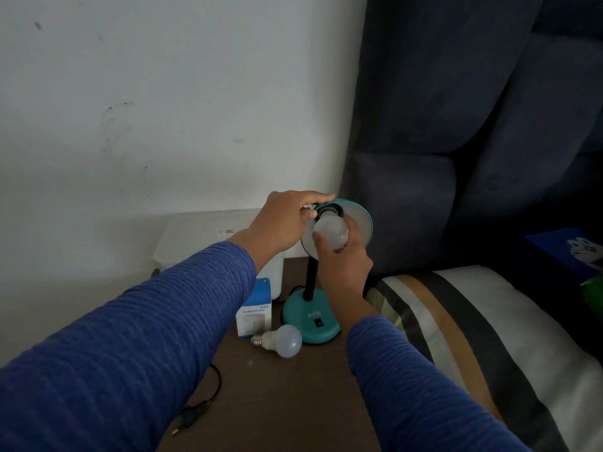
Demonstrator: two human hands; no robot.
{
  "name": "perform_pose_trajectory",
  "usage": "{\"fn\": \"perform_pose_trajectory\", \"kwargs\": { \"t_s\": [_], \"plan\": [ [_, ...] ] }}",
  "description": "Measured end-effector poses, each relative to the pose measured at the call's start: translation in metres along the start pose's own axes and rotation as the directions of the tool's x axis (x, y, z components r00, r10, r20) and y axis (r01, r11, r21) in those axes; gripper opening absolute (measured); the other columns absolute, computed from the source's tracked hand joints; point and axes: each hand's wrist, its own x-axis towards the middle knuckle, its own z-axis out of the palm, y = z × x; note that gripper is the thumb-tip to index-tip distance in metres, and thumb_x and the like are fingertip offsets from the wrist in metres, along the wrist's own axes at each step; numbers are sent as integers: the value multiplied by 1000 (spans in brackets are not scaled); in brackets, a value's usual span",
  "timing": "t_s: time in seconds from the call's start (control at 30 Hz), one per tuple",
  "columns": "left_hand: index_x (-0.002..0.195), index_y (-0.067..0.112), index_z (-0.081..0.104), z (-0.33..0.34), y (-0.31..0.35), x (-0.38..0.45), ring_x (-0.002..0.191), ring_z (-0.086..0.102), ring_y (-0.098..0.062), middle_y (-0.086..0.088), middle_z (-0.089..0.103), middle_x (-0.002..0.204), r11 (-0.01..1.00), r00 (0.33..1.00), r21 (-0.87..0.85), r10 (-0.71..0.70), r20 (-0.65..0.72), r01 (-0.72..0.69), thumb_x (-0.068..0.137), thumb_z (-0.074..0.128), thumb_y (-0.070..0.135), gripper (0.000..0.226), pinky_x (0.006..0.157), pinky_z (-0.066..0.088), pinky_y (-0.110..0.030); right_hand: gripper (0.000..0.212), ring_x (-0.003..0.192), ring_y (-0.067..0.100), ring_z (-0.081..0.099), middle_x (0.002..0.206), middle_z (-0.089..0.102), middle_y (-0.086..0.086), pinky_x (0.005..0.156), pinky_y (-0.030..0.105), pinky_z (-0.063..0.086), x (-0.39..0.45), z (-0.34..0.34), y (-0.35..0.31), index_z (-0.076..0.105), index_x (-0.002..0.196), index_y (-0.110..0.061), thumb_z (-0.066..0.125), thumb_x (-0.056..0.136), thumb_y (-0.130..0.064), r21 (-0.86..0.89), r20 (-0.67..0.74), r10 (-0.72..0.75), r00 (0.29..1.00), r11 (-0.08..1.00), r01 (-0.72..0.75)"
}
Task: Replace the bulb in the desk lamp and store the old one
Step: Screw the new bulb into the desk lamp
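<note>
Head view: my right hand [342,256] curls round the bulb [331,231] seated in the teal desk lamp's shade [360,220]. My left hand [287,220] grips the shade rim, steadying it. A spare bulb [282,340] lies on the counter [277,402] beside the lamp base [310,318].

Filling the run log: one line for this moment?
left hand: grips lamp shade | right hand: grips bulb at socket | spare bulb: on table
</note>
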Motion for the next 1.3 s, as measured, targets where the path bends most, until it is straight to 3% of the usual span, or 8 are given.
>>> {"fn": "perform_pose_trajectory", "kwargs": {
  "t_s": [0.2, 0.37, 0.47, 0.67, 0.93, 1.07, 1.17, 1.3],
  "plan": [
    [127, 28, 57, 1, 2, -2, 105, 61, -17, 3, 62, 128, 1000, 1000, 3, -5, -5, 5, 95, 49, 6, 40, 90, 34, -6, 77, 125, 26, 47, 138, 46, 11, 101, 35, 41, -4, 0, -2, 27, 144, -33, 69, 80, -36, -3, 15, -19, 1000, 1000, 19],
    [126, 28, 57, 0, -1, -2, 91, 57, -4, 2, 64, 125, 1000, 1000, 0, -3, -9, 3, 94, 49, 6, 40, 87, 32, -3, 61, 117, 25, 55, 131, 56, 10, 98, 35, 47, -1, -1, -4, 34, 141, -33, 61, 86, -39, 28, 23, 33, 999, 999, -34],
    [126, 28, 57, 1, 0, -2, 90, 58, -6, 1, 64, 124, 1000, 1000, 2, 5, -14, -5, 94, 49, 5, 40, 86, 32, -2, 61, 118, 25, 55, 131, 56, 8, 94, 32, 45, 0, -3, -4, 35, 141, -32, 60, 87, -41, 31, 21, 49, 999, 998, -50],
    [126, 29, 57, 3, -2, -2, 103, 60, -9, 1, 62, 128, 1000, 1000, -4, 8, -17, -8, 94, 50, 6, 41, 94, 34, -9, 72, 116, 23, 55, 129, 57, 7, 97, 34, 46, 4, -3, 0, 34, 140, -31, 69, 78, -44, 1, 26, 55, 998, 999, -55],
    [127, 31, 56, 5, -5, 0, 115, 58, -12, 2, 61, 129, 999, 999, 2, 36, -32, -36, 94, 49, 6, 41, 94, 34, -10, 66, 116, 26, 55, 128, 57, 10, 89, 29, 46, 5, -6, -2, 35, 141, -29, 64, 84, -44, -40, 31, 67, 997, 997, -66],
    [128, 30, 55, 5, -5, 0, 111, 59, -14, 0, 62, 129, 999, 998, 10, 44, -44, -44, 95, 48, 7, 41, 90, 35, -9, 68, 116, 28, 55, 127, 57, 13, 86, 29, 45, 7, -10, -2, 36, 140, -19, 63, 83, -45, -162, 87, 46, 995, 986, -31],
    [135, 29, 47, 2, -3, -6, 121, 54, -15, -2, 56, 135, 999, 998, -10, 46, -40, -47, 96, 47, 9, 44, 95, 32, -9, 72, 115, 30, 56, 127, 56, 15, 80, 28, 44, 9, -15, -8, 35, 137, -9, 69, 80, -39, -272, 169, 53, 984, 962, -5],
    [148, 26, 19, 0, -10, -19, 135, 37, -23, -9, 37, 149, 994, 997, 84, -67, 28, 64, 96, 47, 25, 58, 109, 28, -28, 61, 119, 33, 50, 130, 51, 20, 89, 29, 42, 12, -27, -20, 38, 131, -1, 64, 82, -26, -493, 231, 74, 970, 869, 51]
  ]
}}
